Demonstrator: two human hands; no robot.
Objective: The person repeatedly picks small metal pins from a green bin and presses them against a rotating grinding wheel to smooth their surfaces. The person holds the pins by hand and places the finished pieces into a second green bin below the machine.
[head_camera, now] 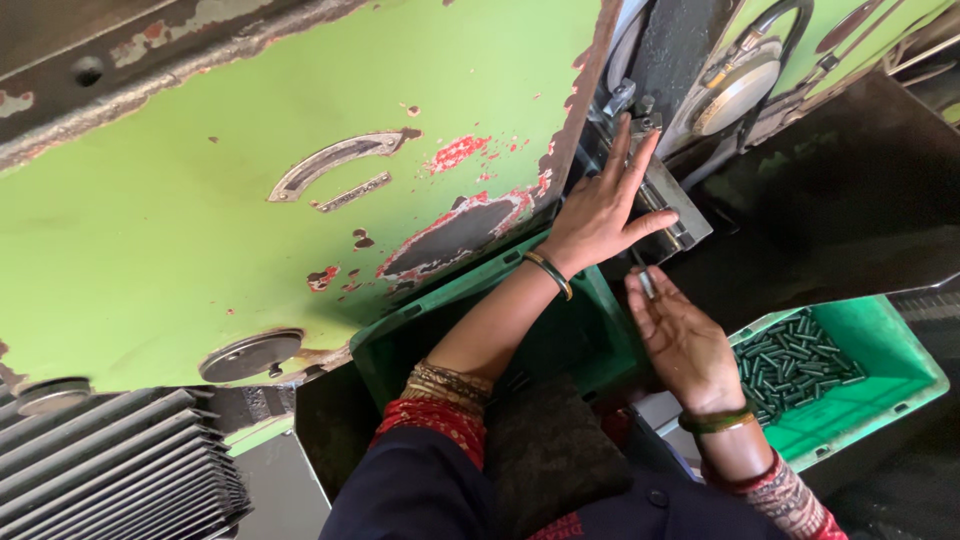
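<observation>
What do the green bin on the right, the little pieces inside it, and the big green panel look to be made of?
The green bin looks like moulded plastic: even colour, smooth ribbed rim. The small cylinders in it seem to be dark metal, with a dull grey sheen. The big green panel appears to be painted steel; chipped paint shows red undercoat and dark bare patches. The right hand holds a similar small grey piece.

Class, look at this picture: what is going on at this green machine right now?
A person sits at a worn green machine. The left hand reaches up with fingers spread, resting on a metal block at the machine's edge. The right hand is palm up, pinching a small metal pin at its fingertips. By the right wrist a green bin holds many dark pins. A second green bin sits under the left forearm.
</observation>
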